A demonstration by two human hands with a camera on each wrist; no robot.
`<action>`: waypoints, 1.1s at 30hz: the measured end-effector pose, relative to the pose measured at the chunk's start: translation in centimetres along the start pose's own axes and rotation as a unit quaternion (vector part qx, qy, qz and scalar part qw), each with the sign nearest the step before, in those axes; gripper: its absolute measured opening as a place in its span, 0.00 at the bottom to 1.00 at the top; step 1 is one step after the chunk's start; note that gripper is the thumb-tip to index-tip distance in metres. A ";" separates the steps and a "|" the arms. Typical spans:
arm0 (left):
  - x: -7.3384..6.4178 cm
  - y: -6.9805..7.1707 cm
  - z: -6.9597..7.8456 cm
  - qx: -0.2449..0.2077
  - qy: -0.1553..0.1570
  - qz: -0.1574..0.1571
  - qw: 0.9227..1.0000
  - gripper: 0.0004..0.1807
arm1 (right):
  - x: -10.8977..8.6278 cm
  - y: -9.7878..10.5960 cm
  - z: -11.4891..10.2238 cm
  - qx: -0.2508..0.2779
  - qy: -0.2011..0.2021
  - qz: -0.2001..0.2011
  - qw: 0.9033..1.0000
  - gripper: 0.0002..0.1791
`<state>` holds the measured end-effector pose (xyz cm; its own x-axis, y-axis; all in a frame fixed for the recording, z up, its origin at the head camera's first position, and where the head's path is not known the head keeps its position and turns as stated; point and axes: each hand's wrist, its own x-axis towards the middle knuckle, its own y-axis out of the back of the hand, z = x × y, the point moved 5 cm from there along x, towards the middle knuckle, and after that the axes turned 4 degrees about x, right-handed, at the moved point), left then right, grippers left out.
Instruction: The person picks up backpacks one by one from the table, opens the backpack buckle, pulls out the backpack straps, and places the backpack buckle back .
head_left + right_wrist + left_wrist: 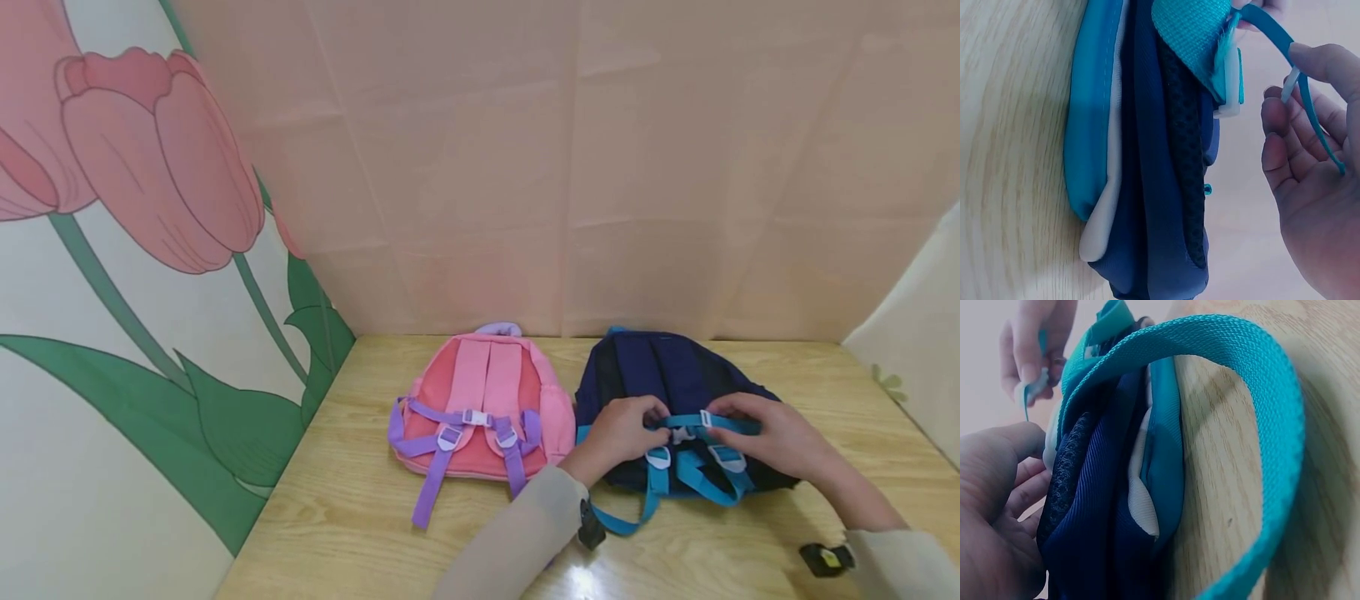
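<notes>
A dark navy backpack point(637, 367) lies on the table with its shoulder-strap side up. Across it runs a thin blue strap point(723, 423) with a small white slider point(706, 418); a pale plastic buckle point(682, 435) sits just below. My left hand point(624, 429) pinches the strap's left end between thumb and fingers, though its fingertips are partly hidden. Thumb and fingers of my right hand point(1316, 137) hold the strap beside the slider. A wide blue webbing loop point(1282, 425) arches over the table in the left wrist view.
Left of the navy backpack lies a pink backpack point(487, 367) with purple straps, its white chest buckle point(477, 418) joined. Both rest on a wood-grain table point(330, 517). A beige cloth point(465, 167) hangs behind, and a tulip-printed sheet point(157, 158) stands at the left.
</notes>
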<state>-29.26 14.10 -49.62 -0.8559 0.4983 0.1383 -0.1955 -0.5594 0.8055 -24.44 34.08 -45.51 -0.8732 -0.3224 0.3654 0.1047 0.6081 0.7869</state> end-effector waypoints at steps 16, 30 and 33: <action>0.0 -0.2 -0.2 -0.001 0.009 0.000 1.000 0.08 | -0.5 0.7 0.7 -0.003 -0.015 -0.004 1.000 0.15; 0.3 -0.4 -0.1 0.004 -0.002 0.004 1.000 0.09 | -0.9 1.3 1.4 0.005 -0.059 -0.024 0.998 0.14; 0.2 -0.4 0.0 0.016 -0.001 0.006 1.000 0.09 | -1.1 1.4 1.8 0.000 -0.062 -0.024 0.998 0.14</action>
<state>-29.35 14.45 -49.93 -0.8566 0.4939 0.1492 -0.1699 -0.5431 0.8223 -24.12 36.59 -45.67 -0.9295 -0.2588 0.2628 0.0612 0.5944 0.8018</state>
